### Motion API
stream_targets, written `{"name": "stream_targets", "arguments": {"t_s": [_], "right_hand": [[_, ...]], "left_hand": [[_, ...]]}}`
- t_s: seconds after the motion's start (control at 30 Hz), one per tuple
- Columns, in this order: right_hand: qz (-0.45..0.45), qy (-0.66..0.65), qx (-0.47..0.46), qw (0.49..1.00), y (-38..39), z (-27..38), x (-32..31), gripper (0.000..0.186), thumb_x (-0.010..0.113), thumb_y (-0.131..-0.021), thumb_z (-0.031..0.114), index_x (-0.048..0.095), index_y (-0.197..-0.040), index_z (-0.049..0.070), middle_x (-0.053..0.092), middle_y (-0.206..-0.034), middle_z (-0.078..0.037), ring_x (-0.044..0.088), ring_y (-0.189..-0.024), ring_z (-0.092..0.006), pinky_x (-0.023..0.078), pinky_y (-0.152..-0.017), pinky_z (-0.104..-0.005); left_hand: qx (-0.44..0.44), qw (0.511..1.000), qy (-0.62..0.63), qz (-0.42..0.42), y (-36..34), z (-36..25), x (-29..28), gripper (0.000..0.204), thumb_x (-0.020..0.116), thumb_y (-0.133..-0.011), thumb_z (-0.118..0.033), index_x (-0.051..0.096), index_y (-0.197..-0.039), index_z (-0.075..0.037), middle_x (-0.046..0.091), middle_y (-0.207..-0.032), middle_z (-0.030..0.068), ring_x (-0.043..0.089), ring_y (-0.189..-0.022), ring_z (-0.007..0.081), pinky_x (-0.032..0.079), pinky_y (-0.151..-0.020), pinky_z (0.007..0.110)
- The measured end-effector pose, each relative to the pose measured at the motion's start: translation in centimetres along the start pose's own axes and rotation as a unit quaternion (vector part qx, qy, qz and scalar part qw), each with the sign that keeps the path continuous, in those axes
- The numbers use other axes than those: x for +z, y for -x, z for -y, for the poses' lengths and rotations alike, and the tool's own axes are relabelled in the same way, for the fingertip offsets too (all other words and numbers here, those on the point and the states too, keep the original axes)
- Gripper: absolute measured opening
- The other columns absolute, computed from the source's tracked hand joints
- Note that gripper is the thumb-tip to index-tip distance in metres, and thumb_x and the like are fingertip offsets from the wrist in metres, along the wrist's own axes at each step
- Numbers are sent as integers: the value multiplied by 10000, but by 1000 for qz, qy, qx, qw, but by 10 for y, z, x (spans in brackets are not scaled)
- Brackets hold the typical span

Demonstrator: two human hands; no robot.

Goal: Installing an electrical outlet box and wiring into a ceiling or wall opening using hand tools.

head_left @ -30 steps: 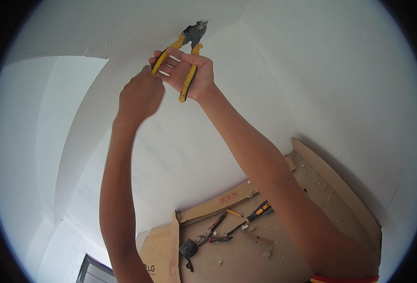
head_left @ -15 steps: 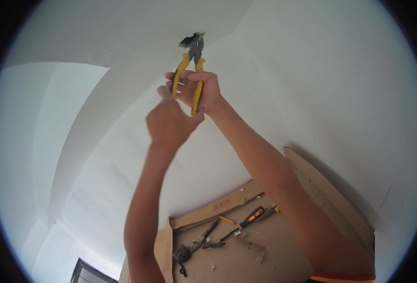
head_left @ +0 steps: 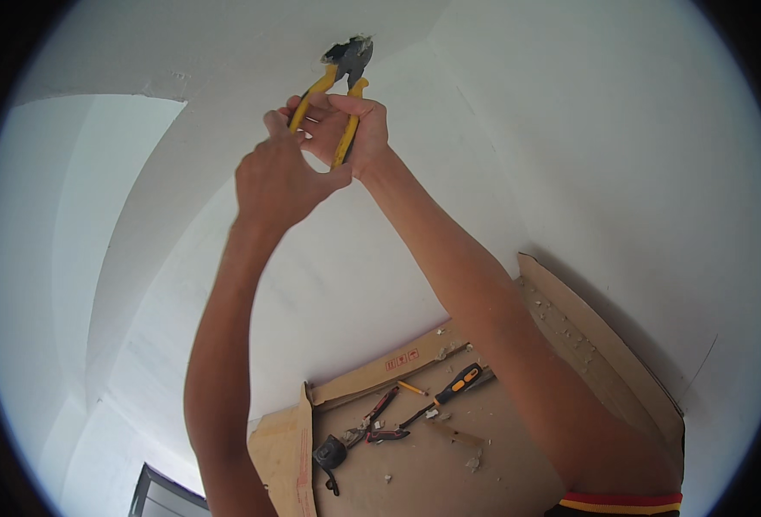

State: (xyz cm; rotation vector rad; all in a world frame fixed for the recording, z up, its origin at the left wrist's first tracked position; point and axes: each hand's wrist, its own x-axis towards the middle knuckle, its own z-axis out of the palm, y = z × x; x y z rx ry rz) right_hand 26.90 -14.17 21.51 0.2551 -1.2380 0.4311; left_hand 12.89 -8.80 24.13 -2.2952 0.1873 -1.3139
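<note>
Yellow-handled pliers point(head_left: 351, 62) reach up to a ragged hole point(head_left: 337, 50) in the white ceiling, their dark jaws at its right edge. The handles are spread apart. My right hand point(head_left: 367, 129) is wrapped round the handles from the right, its thumb across the right-hand one. From below and left, my left hand point(head_left: 281, 177) grips the lower ends of both handles, thumb on the right one and fingers at the left one. What the jaws bite on, if anything, cannot be made out.
Below lies an opened cardboard box point(head_left: 423, 465) strewn with crumbled debris. On it are a screwdriver point(head_left: 459, 385), red-and-black handled snips point(head_left: 385, 422), a black tape measure point(head_left: 330, 452) and a pencil stub point(head_left: 412, 388). White walls meet in the corner at right.
Both hands and the pliers have shifted up and slightly left in view. The handles are spread wider, and the jaws sit closer against the hole.
</note>
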Motion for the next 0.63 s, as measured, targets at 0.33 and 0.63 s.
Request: {"name": "stream_targets", "arguments": {"t_s": [0.33, 0.63], "right_hand": [[51, 56, 77, 994, 27, 29, -14, 362, 465, -913, 205, 671, -1067, -50, 539, -1315, -243, 501, -1242, -368, 375, -1092, -508], [75, 20, 15, 997, -7, 3, 2, 440, 490, -848, 211, 627, -1159, -69, 542, -1291, -219, 465, -1267, -390, 323, -1136, -562]], "left_hand": [[-103, 983, 142, -48, 23, -25, 43, 865, 869, -615, -513, 418, -1112, 33, 612, -720, 107, 655, -639, 256, 533, -614, 352], [-72, 989, 119, 59, -3, 11, -13, 989, 857, -634, -530, 381, -1284, 45, 629, -1064, 250, 652, -971, 373, 528, -842, 416]]}}
